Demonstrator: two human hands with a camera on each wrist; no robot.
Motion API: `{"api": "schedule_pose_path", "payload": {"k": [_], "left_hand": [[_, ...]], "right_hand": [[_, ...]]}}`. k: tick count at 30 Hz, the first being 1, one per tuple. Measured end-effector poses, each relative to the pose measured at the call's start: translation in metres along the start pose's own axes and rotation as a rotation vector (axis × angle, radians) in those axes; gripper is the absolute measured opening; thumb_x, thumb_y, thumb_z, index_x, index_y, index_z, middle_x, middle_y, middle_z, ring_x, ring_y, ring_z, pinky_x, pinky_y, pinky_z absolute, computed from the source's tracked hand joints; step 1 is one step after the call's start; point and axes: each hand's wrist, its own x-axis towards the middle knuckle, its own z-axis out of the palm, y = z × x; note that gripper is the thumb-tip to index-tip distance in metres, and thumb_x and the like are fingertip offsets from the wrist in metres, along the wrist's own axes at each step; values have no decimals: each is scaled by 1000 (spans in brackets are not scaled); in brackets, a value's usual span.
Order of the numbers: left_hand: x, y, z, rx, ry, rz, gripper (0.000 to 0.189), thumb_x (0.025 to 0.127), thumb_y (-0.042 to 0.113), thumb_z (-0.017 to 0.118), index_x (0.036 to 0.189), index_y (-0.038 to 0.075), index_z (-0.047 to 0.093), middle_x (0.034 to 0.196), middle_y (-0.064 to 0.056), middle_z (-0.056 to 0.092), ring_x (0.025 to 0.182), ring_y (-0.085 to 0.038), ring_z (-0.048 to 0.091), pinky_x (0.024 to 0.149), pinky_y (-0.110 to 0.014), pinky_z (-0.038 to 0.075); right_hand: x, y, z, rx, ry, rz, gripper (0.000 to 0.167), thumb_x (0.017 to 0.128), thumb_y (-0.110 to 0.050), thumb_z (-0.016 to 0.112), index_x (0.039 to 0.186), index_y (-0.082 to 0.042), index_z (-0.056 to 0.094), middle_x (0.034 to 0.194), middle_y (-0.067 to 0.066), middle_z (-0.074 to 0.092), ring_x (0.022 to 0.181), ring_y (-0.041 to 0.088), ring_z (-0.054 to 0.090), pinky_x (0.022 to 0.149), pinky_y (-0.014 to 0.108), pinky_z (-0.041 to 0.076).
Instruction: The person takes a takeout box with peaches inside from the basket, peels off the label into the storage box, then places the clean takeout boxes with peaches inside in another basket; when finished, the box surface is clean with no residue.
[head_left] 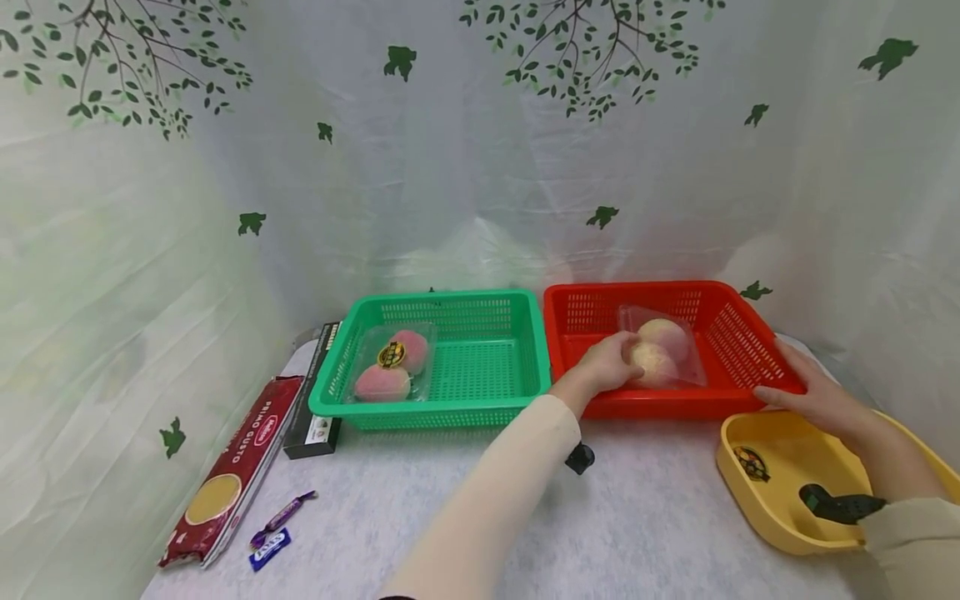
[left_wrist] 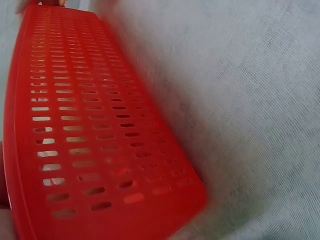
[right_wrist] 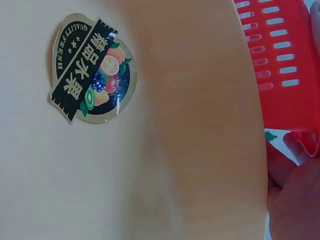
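A red plastic basket with slotted walls stands at the back right; its outer front wall fills much of the left wrist view. In it a clear pack of two pale pink-yellow peaches is tilted. My left hand reaches over the front rim and holds the pack's left side, thumb by the front peach. At the basket's right end my right hand grips the rim, thumb at the front corner. The right wrist view shows part of that hand beside the red wall.
A green basket with a peach pack adjoins on the left. A yellow tray with a fruit sticker lies beneath my right forearm. Leftward are a black box, a red packet and two small wrapped sweets.
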Motion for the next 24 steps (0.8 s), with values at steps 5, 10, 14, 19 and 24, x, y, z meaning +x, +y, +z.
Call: {"api": "schedule_pose_path", "payload": {"k": [5,10,14,19,24], "left_hand": [[4,-2,-1,12,-118,4,63,93,24,69,151,23,43,146,-1,54,123,-17,51,111,-38,46],[7,-3,0,1,-277,-16,62,98,26,62,154,31,37,152,2,47,128,-16,44,117,-42,38],[9,-3,1,23,-327,-34,62,98,31,61,155,37,35,154,6,45,130,-15,42,119,-43,35],[9,-2,2,35,-288,-11,63,97,32,63,154,35,37,150,5,49,124,-13,45,116,-41,39],[6,-3,2,52,-203,32,61,96,31,65,152,27,41,144,3,55,119,-13,50,110,-38,46]], "right_hand": [[0,-1,-1,1,1,3,100,98,-45,57,158,-14,-16,158,39,-8,128,60,20,95,72,42],[-3,-1,2,5,10,0,101,97,-44,59,158,-16,-16,159,38,-3,127,58,26,94,63,51],[-3,-1,3,2,17,-14,100,98,-43,59,158,-15,-15,158,39,0,126,58,28,86,45,56],[-1,-1,1,-2,19,-20,98,98,-42,58,159,-13,-14,157,39,1,126,58,26,82,34,51],[-2,-1,1,-3,14,-15,98,98,-42,57,158,-12,-14,156,41,0,125,58,25,81,35,51]]}}
